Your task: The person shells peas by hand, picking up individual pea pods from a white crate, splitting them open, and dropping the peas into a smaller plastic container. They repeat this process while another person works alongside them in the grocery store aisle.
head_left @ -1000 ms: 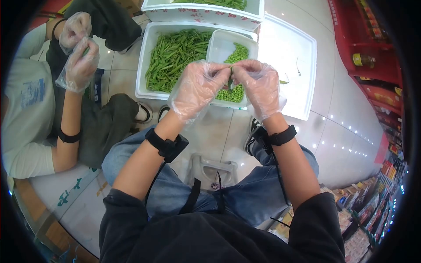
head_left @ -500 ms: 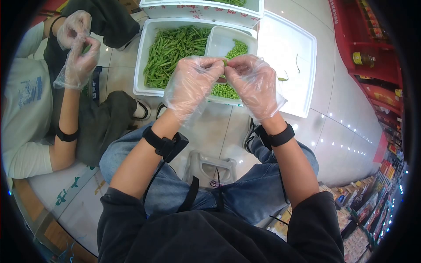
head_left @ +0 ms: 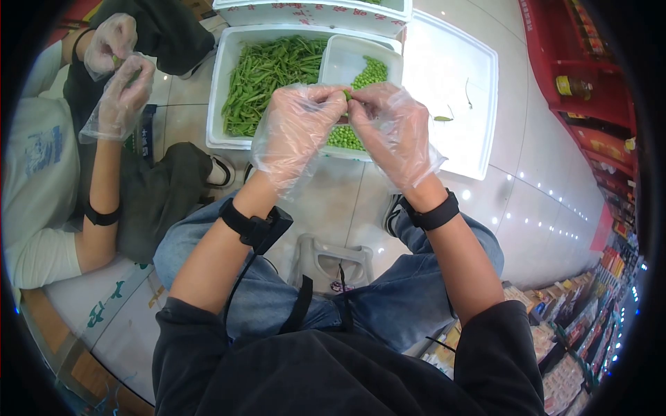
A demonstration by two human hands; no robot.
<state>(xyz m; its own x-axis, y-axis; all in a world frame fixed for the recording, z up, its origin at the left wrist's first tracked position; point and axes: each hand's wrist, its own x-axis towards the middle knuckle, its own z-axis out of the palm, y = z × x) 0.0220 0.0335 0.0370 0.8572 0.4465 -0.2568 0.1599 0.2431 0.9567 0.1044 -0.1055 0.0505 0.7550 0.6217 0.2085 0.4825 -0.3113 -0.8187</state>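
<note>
A green pea pod (head_left: 347, 95) is pinched between my two hands, mostly hidden by the fingertips. My left hand (head_left: 291, 128), in a clear plastic glove, grips it between thumb and forefinger. From the other side, the gloved fingers of my right hand (head_left: 397, 132) close on it. Below both hands sits a white plastic tub (head_left: 338, 61) with shelled green peas (head_left: 371, 71) in it, partly covered by my hands. The tub rests in a white foam box (head_left: 214, 104), beside a heap of pea pods (head_left: 267, 83).
To the right lies a white foam lid (head_left: 451, 76) with a pod and stem scraps. Another foam box (head_left: 312, 15) stands behind. At left sits a co-worker, whose gloved hands (head_left: 121, 93) are raised. A red shelf (head_left: 576, 76) borders the right side; a grey stool (head_left: 326, 260) shows between my knees.
My hands have shifted slightly left in view, still together on the pod. The co-worker's hands have moved a little apart. The view has moved slightly.
</note>
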